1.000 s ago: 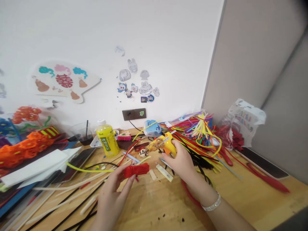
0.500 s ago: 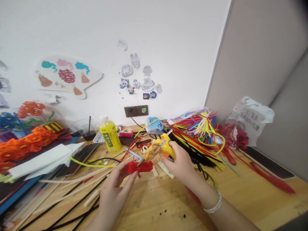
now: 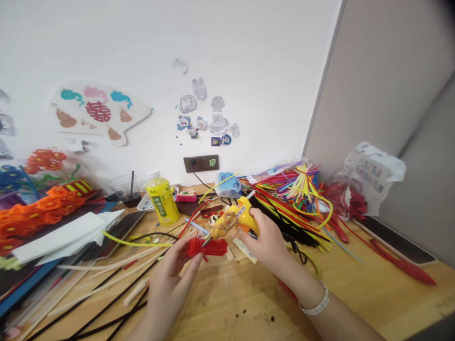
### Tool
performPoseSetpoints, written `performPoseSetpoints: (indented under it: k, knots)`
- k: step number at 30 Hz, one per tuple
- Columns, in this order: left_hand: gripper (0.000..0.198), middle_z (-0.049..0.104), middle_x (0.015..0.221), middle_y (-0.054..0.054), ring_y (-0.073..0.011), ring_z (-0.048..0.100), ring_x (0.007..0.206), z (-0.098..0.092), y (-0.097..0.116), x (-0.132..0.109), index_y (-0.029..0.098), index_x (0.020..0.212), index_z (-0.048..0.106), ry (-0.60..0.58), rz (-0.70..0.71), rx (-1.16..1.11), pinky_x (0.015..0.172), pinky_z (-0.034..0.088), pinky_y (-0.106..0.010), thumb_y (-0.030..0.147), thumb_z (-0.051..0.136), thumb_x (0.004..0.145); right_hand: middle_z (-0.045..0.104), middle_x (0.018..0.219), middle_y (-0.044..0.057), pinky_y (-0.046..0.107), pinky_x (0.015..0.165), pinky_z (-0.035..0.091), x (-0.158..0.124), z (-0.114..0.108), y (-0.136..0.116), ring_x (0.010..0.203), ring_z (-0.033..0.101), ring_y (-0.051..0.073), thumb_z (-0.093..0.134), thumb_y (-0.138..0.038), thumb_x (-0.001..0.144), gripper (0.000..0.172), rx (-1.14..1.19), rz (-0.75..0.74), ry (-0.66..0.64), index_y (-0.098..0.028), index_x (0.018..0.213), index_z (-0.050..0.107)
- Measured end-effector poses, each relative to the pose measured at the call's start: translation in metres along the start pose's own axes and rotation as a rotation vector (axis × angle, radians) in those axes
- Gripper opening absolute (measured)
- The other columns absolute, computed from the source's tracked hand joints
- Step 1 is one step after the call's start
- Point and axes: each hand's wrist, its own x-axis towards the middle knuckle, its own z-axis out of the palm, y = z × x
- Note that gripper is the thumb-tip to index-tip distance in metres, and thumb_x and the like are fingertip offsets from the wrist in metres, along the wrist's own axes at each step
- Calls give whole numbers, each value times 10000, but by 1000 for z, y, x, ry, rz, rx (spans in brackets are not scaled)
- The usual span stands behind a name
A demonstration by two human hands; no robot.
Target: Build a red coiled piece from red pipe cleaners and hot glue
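**A:** What did the two hands have?

**B:** The left hand (image 3: pixel 170 279) pinched one red pipe-cleaner bundle (image 3: pixel 208 247), just below the middle of the frame. The right hand (image 3: pixel 268 241) was wrapped tight round one hot glue gun (image 3: pixel 232 220), yellow and see-through. Its tip touched the top of the bundle. The hands were a little apart.

**A:** What was lying around them?

**B:** Lots! One yellow drink bottle (image 3: pixel 159 199) stood left of the middle. One plastic cup (image 3: pixel 122 187) with a straw stood behind it. A big pile of pipe cleaners (image 3: pixel 295 194) in many colours lay to the right, just behind the right hand. Orange pipe-cleaner flowers (image 3: pixel 35 213) sat at the left edge. Long black and pale sticks lay across the wooden table (image 3: pixel 249 303) at the lower left.

**A:** Did anything get in the way?

**B:** A short glue stick (image 3: pixel 245 250) lay between the bundle and the right hand. The glue gun hid some small things behind it, and I could not tell what they were.

**A:** Anything more?

**B:** One bracelet (image 3: pixel 314 303) was on the right wrist. One plastic bag (image 3: pixel 369 173) sat at the far right.
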Motion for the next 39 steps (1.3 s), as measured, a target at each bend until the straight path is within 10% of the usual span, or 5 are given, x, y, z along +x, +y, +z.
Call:
performPoseSetpoints:
  k: [39]
  knots:
    - [257,690,940,-49,-202,672,859,2,3,-3,220,988,576,21,-70,-103,780,546,-324,266,624,739,602,851,97,328,674,434,-4,4,-3,796,572,247,503,-246,772,201,-153,-82,142,-145,945,503]
